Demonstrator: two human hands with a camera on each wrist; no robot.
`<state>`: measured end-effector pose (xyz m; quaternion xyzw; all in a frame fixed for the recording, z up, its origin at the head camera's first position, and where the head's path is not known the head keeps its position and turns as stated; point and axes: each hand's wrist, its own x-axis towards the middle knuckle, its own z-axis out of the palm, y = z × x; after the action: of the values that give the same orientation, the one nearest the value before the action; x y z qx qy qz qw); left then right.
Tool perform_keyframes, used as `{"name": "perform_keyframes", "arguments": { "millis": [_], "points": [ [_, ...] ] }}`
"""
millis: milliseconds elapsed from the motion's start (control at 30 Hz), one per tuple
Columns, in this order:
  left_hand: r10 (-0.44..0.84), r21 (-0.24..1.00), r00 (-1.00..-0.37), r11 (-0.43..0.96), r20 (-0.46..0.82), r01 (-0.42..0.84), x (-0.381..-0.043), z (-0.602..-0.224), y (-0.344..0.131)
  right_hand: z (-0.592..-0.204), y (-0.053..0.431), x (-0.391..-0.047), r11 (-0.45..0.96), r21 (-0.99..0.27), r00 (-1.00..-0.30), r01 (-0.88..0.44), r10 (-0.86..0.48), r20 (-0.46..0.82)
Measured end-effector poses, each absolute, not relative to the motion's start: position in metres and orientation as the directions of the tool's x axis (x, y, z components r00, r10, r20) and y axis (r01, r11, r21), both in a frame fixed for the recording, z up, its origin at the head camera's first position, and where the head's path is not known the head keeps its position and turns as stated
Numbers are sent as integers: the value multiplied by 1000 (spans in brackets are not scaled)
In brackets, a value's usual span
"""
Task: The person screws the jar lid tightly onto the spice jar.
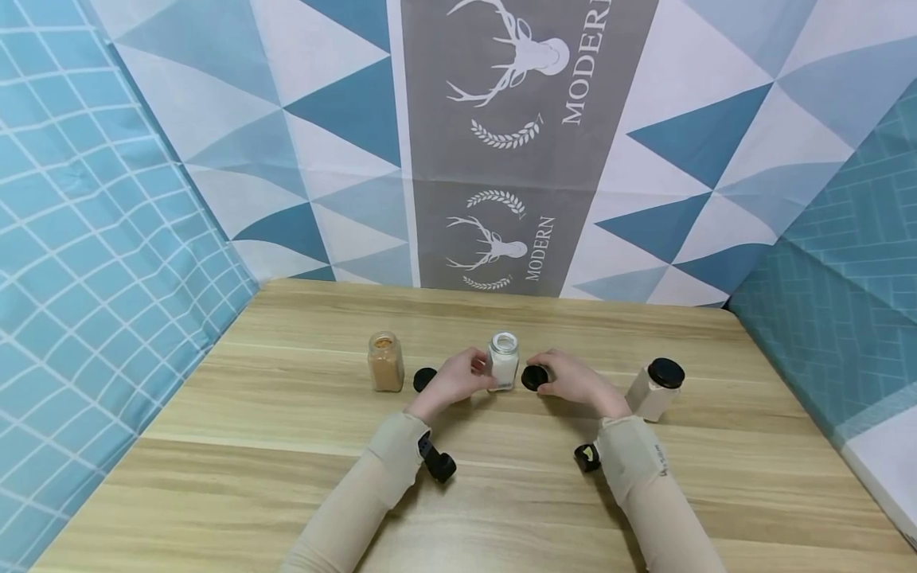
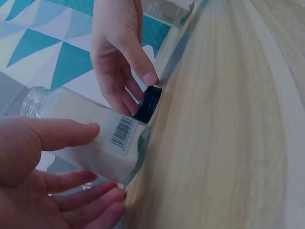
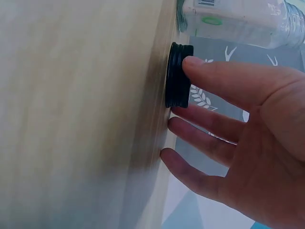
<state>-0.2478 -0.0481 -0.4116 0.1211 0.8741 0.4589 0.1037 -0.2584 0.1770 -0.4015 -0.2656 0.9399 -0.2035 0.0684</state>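
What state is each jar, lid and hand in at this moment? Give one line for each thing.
White-powder jar: upright, uncapped, held by left hand.
Black lid: on the table, right hand touching it.
Brown-powder jar: upright, uncapped.
Second black lid: lying loose.
Capped jar: closed.

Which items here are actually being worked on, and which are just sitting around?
In hand:
- open jar of white powder, held by the left hand
- black lid, touched by the right hand

Lying about:
- open jar of brown powder
- second black lid
- capped jar
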Motion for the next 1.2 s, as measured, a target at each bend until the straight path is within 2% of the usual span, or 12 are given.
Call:
{"name": "perform_keyframes", "arguments": {
  "millis": [300,733,1200],
  "points": [
    [391,836,-920,510,-15,203,-254,-419,-50,-404,176,-259,796,-392,-863,-462,-505,-7],
    [374,873,-927,463,-34,155,-255,-427,-51,-404,181,-252,760,-482,-869,-435,-495,5],
    [404,914,-915,375,-13,153,-254,-431,-54,-399,182,-249,706,-570,-887,-420,-454,91]
  ]
}}
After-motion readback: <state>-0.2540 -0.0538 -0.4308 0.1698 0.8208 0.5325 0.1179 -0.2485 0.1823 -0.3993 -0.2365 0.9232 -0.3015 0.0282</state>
